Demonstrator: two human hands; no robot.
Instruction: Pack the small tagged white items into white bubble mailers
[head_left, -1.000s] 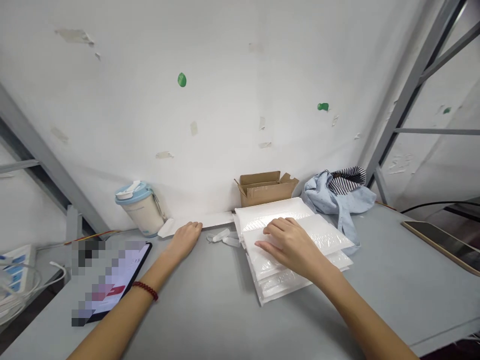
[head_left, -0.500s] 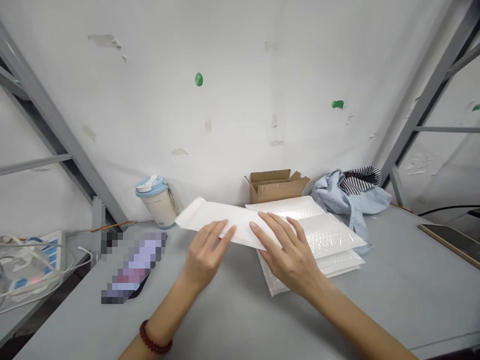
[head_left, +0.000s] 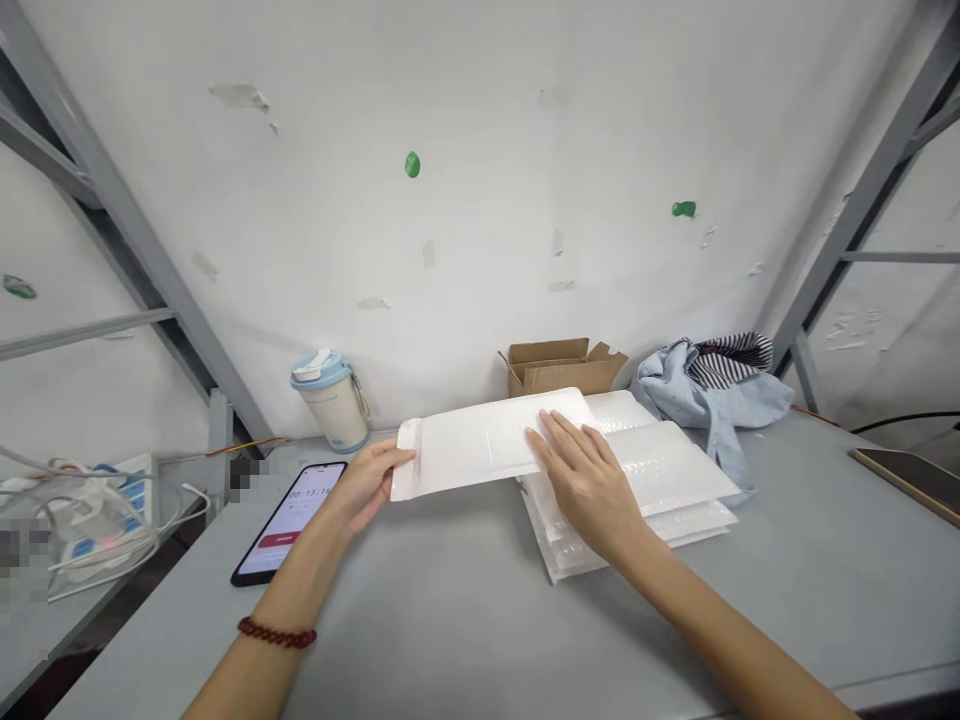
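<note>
A white padded envelope (head_left: 480, 447) is held up above the grey table, its folded flap end at the left. My left hand (head_left: 367, 484) pinches that flap end between thumb and fingers. Over the envelope's right end lies my right hand (head_left: 581, 480), its fingers on the upper face; the thumb is mostly hidden, so its grip is unclear. Just right of and beneath it is a stack of several white bubble envelopes (head_left: 660, 465).
On the grey table (head_left: 465, 620), a phone (head_left: 281, 530) and a lidded cup (head_left: 330, 400) stand at left. An open cardboard box (head_left: 570, 368) and blue cloth (head_left: 675, 375) lie behind the stack. A power strip (head_left: 135, 500) with cables sits far left; another device (head_left: 911, 480) lies right.
My left hand has moved left to the envelope's flap end and pinches it. The envelope has turned, its right end now higher. My right hand remains at the right end. The view has shifted slightly.
</note>
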